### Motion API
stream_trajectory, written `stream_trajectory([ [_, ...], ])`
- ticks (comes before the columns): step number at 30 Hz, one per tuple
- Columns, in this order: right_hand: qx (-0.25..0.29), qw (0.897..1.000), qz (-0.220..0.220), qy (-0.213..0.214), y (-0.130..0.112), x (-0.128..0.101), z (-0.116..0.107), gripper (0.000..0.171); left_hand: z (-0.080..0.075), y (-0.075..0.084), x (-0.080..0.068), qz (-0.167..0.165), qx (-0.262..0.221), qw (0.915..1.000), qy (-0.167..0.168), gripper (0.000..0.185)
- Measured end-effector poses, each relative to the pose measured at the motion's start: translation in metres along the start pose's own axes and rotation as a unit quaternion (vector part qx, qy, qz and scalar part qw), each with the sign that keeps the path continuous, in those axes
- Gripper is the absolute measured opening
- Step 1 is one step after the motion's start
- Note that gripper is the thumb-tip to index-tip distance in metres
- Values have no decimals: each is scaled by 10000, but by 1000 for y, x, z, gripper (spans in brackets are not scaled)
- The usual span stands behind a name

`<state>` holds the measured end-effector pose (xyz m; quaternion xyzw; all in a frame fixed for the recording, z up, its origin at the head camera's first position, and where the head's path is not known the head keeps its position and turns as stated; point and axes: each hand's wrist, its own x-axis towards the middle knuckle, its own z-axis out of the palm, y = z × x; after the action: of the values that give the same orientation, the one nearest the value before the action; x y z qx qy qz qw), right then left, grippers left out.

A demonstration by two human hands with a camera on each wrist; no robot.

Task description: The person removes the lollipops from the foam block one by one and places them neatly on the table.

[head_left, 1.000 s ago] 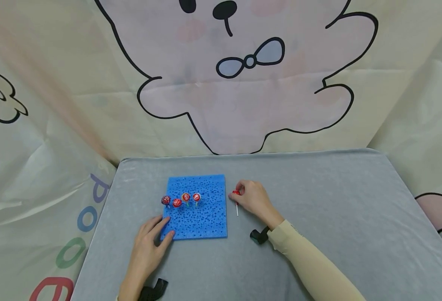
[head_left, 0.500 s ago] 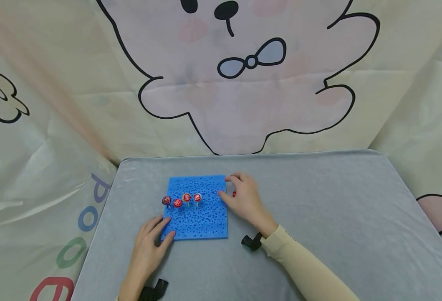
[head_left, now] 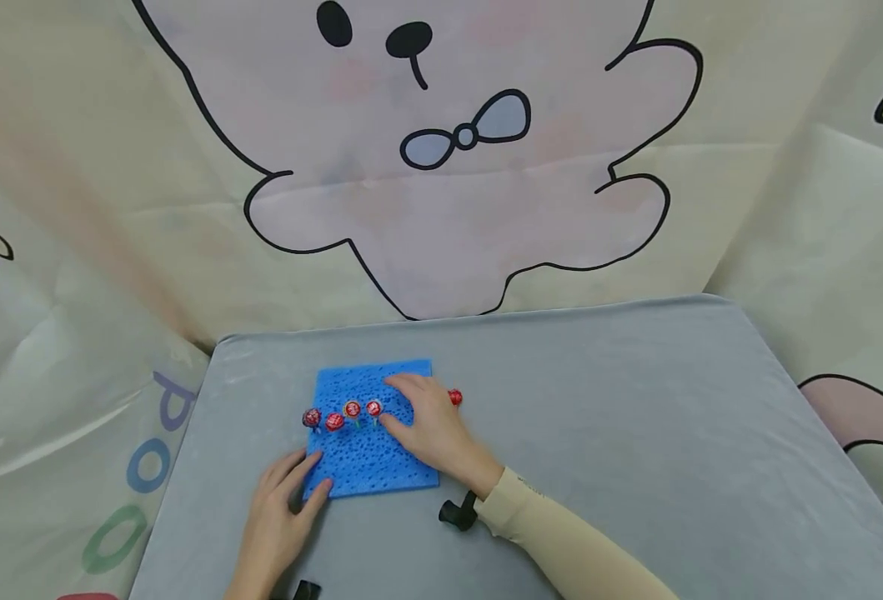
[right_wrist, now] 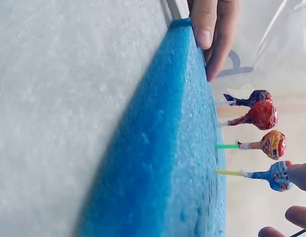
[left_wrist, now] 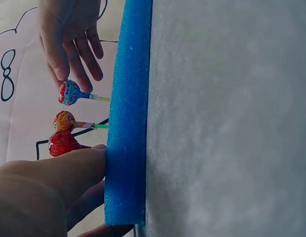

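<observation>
A blue foam pad [head_left: 369, 454] lies on the grey table [head_left: 599, 417]. Several lollipops stand in it in a row, from a dark one [head_left: 311, 417] at the left to the rightmost [head_left: 373, 408]. My left hand [head_left: 291, 500] rests with straight fingers on the pad's near left corner [left_wrist: 124, 197]; its fingers [right_wrist: 212, 24] show at the pad's edge. Over the pad's right half, my right hand [head_left: 418, 417] spreads its fingers, and a fingertip [right_wrist: 301, 175] touches the blue-wrapped lollipop [left_wrist: 68, 93]. Another red lollipop [head_left: 454, 397] lies on the table just right of that hand; it appears loose.
A cloth backdrop with a cartoon animal [head_left: 441, 167] hangs behind and beside the table. Black wrist mounts [head_left: 456, 514] sit at both wrists. Bare grey table stretches to the right of the pad.
My right hand let go of the red lollipop on the table and moved left over the pad to the rightmost standing lollipop. The left hand stayed put. The head view shifted.
</observation>
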<state>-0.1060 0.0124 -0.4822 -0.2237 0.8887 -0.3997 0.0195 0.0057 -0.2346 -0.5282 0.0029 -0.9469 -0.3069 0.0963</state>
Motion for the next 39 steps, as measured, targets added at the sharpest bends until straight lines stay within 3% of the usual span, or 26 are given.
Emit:
stream_trajectory([
  [20, 104, 9995, -310, 44, -5, 0, 9, 40, 1, 1, -2, -347, 278, 9989, -128, 47],
  [39, 212, 9987, -424, 200, -7, 3, 14, 32, 0, 0, 1, -236, 272, 9993, -109, 46],
])
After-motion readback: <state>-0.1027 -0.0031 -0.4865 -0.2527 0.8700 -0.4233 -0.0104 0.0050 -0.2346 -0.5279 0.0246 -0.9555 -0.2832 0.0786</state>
